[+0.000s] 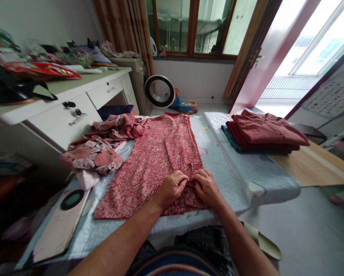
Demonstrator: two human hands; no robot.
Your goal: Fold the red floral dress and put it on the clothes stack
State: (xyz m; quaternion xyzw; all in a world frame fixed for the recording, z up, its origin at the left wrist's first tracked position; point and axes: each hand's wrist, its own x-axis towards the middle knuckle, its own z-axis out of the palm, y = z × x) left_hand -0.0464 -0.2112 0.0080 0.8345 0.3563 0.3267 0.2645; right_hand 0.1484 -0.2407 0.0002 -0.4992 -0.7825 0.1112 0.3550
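A red garment with a small pale floral print [148, 165] lies spread on the cloth-covered table in front of me. My left hand [173, 187] pinches its fabric near the right side of the garment. Close beside it, my right hand [206, 188] grips the same patch with curled fingers, and the cloth bunches up between the two. I cannot tell from here whether they hold a sleeve or a fold of the body. Other printed clothing [97, 153] with large coral flowers is heaped to the left, touching the garment's edge.
A folded stack of dark red and teal clothes [264, 132] sits at the table's right. A phone [63, 220] lies at the left on the pale blue table cover [232, 176]. A cluttered white desk [59, 122] stands left; a slipper [264, 241] is on the floor.
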